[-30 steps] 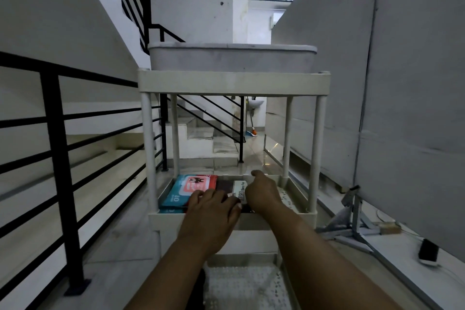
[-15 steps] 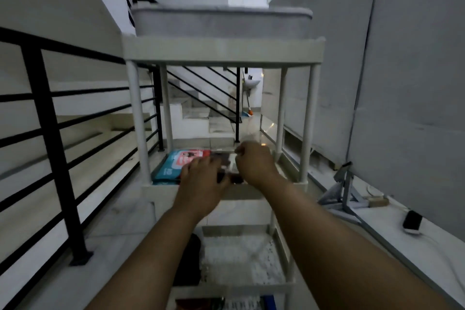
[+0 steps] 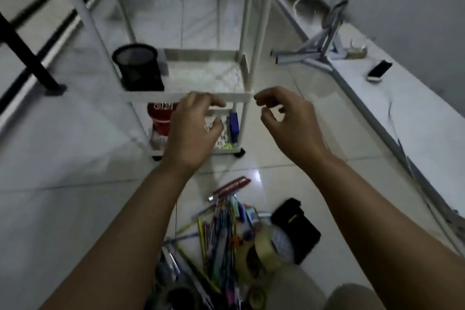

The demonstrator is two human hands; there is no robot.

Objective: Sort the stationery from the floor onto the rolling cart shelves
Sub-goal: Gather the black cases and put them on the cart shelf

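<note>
A white rolling cart (image 3: pixel 191 96) stands on the tiled floor in front of me. A black mesh pen holder (image 3: pixel 138 66) sits on its middle shelf at the left. The bottom shelf holds a red object (image 3: pixel 161 116) and a blue item (image 3: pixel 234 126). On the floor near me lies a pile of stationery (image 3: pixel 221 231): pens, pencils, a red pen (image 3: pixel 231 185), tape rolls (image 3: pixel 261 254) and a black pouch (image 3: pixel 299 229). My left hand (image 3: pixel 193 131) hovers in front of the cart with its fingers curled and nothing in it. My right hand (image 3: pixel 289 121) hangs beside the cart's right post, empty, fingers loosely apart.
A black stair railing (image 3: pixel 27 58) runs at the left. A grey metal stand (image 3: pixel 319 50) lies at the right by a raised white ledge (image 3: pixel 415 121), where a phone (image 3: pixel 379 71) rests. My knee (image 3: pixel 352 297) shows at the bottom right.
Both hands left the books on the upper shelf and pulled back empty. My view has tilted down from the cart's top to its lower shelves and the pile on the floor.
</note>
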